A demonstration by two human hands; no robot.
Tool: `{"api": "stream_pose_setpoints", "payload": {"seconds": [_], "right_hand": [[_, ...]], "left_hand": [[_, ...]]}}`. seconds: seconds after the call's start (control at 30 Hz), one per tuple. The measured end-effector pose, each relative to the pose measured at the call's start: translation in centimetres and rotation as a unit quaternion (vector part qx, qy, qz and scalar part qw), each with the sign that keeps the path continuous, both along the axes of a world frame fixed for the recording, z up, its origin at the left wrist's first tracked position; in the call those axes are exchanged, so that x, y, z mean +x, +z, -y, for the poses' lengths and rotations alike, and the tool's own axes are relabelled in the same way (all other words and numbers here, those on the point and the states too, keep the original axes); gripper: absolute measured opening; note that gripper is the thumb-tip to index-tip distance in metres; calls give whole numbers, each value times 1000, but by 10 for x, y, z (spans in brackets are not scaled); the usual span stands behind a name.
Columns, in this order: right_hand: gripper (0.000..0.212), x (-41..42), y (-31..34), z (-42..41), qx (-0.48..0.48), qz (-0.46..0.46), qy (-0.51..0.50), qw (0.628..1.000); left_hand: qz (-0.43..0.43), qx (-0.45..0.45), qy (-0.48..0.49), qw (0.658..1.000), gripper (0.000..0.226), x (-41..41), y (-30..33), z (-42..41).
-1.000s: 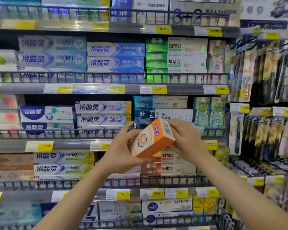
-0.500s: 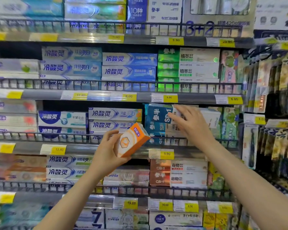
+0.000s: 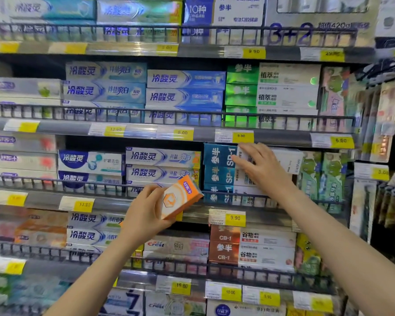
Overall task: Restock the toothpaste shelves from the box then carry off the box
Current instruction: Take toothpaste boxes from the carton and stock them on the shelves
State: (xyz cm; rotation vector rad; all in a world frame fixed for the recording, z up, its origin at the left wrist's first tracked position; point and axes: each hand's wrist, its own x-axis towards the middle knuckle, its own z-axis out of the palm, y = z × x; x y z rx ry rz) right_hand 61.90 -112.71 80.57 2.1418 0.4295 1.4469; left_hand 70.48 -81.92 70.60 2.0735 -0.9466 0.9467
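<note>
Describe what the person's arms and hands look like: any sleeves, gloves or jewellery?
Both forearms are bare up to the frame's edge, with no sleeve in view. The left hand and right hand wear no gloves, and no ring, watch or bracelet shows.

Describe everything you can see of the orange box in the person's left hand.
The orange box is a small carton, cardboard by its look, orange and white, with a hexagon mark on its white end and a purple label. It is tilted, held in the air before the shelf rail. Only the left hand grips it, from the left and below; the right hand is apart.
</note>
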Motion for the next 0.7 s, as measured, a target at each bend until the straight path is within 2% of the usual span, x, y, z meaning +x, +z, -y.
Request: {"api": "stream_pose_setpoints", "payload": {"seconds": [0.17, 0.3, 0.37, 0.47, 0.63, 0.7], "right_hand": [[68, 4, -2, 6, -27, 68, -7, 997], [70, 6, -6, 11, -41, 96, -12, 994], [65, 8, -8, 14, -44, 106, -2, 993], [61, 12, -9, 15, -41, 97, 4, 994], [67, 16, -11, 14, -10, 69, 12, 998], [62, 17, -11, 14, -2, 70, 20, 997]], "left_hand": [[-11, 3, -4, 1000, 57, 5, -1, 4], [-16, 5, -14, 1000, 60, 8, -2, 7], [-17, 4, -17, 1000, 61, 9, -3, 9], [-16, 9, -17, 1000, 61, 11, -4, 10], [-10, 1, -21, 1000, 60, 10, -3, 12], [-8, 5, -19, 1000, 60, 10, -2, 14]]}}
